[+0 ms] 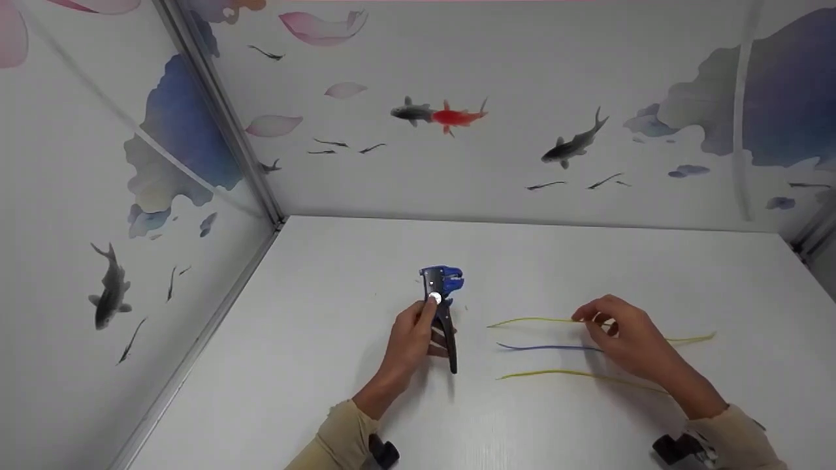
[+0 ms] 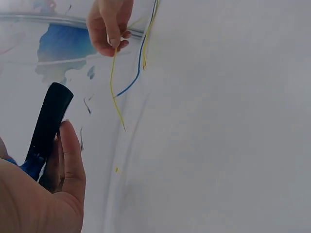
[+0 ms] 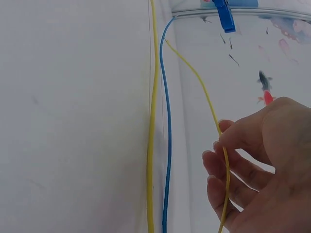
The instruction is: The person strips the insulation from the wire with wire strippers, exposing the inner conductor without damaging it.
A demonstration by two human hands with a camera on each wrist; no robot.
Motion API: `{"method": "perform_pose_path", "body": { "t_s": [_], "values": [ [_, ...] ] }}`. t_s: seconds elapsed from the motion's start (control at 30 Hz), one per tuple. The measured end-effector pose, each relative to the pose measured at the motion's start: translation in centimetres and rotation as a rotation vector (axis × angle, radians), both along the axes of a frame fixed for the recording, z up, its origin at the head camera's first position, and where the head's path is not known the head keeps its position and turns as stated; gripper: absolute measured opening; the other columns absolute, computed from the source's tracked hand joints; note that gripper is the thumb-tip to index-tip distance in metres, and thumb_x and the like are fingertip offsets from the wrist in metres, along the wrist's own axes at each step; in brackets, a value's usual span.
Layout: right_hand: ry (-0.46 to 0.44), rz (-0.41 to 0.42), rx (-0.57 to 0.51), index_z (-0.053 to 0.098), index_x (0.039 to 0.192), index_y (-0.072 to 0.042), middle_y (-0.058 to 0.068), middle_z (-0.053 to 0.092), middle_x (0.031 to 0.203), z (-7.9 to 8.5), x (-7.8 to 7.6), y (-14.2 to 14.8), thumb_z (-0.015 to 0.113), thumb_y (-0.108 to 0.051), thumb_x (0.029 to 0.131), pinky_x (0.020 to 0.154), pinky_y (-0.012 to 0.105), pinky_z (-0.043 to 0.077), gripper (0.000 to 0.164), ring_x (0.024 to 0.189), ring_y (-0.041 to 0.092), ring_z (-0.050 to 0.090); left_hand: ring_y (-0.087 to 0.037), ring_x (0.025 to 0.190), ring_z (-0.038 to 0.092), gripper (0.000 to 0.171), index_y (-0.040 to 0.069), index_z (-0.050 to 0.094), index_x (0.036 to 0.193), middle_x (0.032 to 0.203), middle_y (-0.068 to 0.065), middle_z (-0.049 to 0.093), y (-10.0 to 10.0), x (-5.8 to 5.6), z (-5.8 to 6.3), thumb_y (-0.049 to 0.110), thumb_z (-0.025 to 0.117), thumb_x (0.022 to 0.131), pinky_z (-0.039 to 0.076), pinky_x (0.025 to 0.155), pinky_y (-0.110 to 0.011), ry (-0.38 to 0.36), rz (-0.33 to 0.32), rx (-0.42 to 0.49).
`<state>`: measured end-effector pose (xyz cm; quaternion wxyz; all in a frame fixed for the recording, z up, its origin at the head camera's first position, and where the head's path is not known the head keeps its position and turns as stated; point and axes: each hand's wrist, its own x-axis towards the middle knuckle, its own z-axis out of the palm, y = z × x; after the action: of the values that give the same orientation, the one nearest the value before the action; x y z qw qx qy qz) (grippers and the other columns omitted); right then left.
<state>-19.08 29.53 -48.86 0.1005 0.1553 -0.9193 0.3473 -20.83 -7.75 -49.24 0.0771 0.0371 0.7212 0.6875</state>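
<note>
In the head view my left hand [image 1: 411, 336] grips a wire stripper [image 1: 444, 320] with a blue head and black handles, its head pointing away from me. My right hand [image 1: 627, 336] pinches a thin yellow wire [image 1: 535, 319] between thumb and index finger; the right wrist view shows this yellow wire [image 3: 206, 94] raised and running across the fingers. Nearer to me lie a blue wire [image 1: 548, 347] and a second yellow wire [image 1: 555, 372], roughly parallel. The right hand hides part of the blue wire. In the left wrist view the stripper's black handle [image 2: 48, 119] sticks up beyond the fingers.
A white table [image 1: 261, 405] carries everything. White walls [image 1: 470, 176] printed with fish and petals stand at the back and left. A tiny yellow scrap [image 2: 116, 169] lies on the table in the left wrist view.
</note>
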Motion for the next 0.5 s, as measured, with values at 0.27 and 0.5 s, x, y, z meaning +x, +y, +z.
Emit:
{"method": "perform_pose_path", "body": {
  "t_s": [0.27, 0.5],
  "values": [
    [-0.089, -0.006, 0.012, 0.076, 0.114, -0.016, 0.002, 0.074, 0.107, -0.2, -0.1, -0.2, 0.073, 0.006, 0.097, 0.079, 0.021, 0.057, 0.028, 0.096, 0.015, 0.065, -0.021, 0.088, 0.078, 0.037, -0.002, 0.056, 0.135, 0.106, -0.015, 0.078, -1.2, -0.7, -0.1, 0.027, 0.057, 0.111, 0.068, 0.084, -0.04, -0.047, -0.057, -0.07],
    [-0.129, -0.009, 0.034, 0.077, 0.113, -0.017, -0.001, 0.076, 0.108, -0.2, 0.1, -0.4, 0.076, 0.003, 0.096, 0.088, 0.027, 0.058, 0.026, 0.099, 0.016, 0.067, -0.021, 0.089, 0.079, 0.037, 0.002, 0.057, 0.139, 0.107, -0.012, 0.08, -2.1, -1.0, -0.6, 0.027, 0.059, 0.112, 0.066, 0.085, -0.035, -0.056, -0.138, -0.112]
  ]
}}
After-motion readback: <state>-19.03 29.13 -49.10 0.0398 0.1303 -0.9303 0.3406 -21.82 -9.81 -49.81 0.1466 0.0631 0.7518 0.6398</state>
